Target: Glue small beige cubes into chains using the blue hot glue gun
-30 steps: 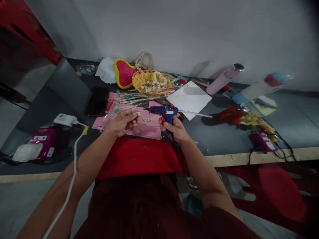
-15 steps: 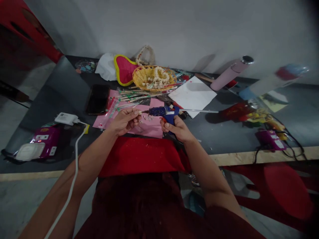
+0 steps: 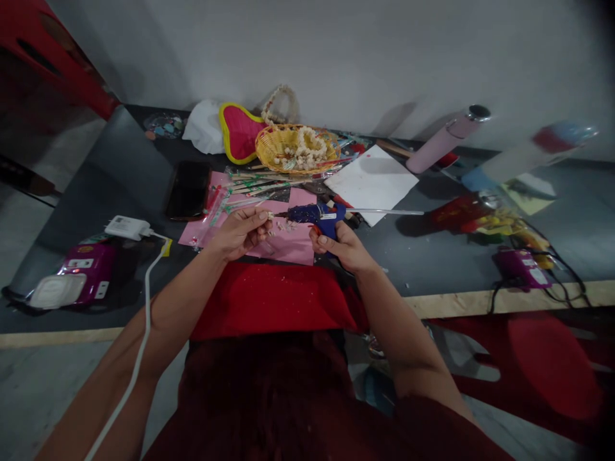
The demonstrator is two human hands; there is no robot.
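Observation:
My right hand (image 3: 346,248) is wrapped round the handle of a blue hot glue gun (image 3: 314,214), its fingers near the orange trigger. A long clear glue stick (image 3: 384,212) juts from the gun's rear, to the right. Between thumb and fingertips, my left hand (image 3: 244,232) pinches a small pale piece (image 3: 270,216), too small to name surely. The gun's nozzle points left and meets or nearly meets that piece. Beneath both hands lies pink paper (image 3: 298,246) with several small pale bits (image 3: 287,225) scattered on it.
A wicker basket (image 3: 271,153) holding pale beaded-looking rings stands behind the hands. Left are a phone (image 3: 189,190), a white charger (image 3: 127,228) and a purple power box (image 3: 98,272). A pink bottle (image 3: 444,142) and white paper (image 3: 375,182) are right. A white cable (image 3: 147,307) crosses my left forearm.
Almost nothing differs. Both hands keep their hold, and the glue gun's nozzle stays at the small pale piece; the whole view has shifted very slightly.

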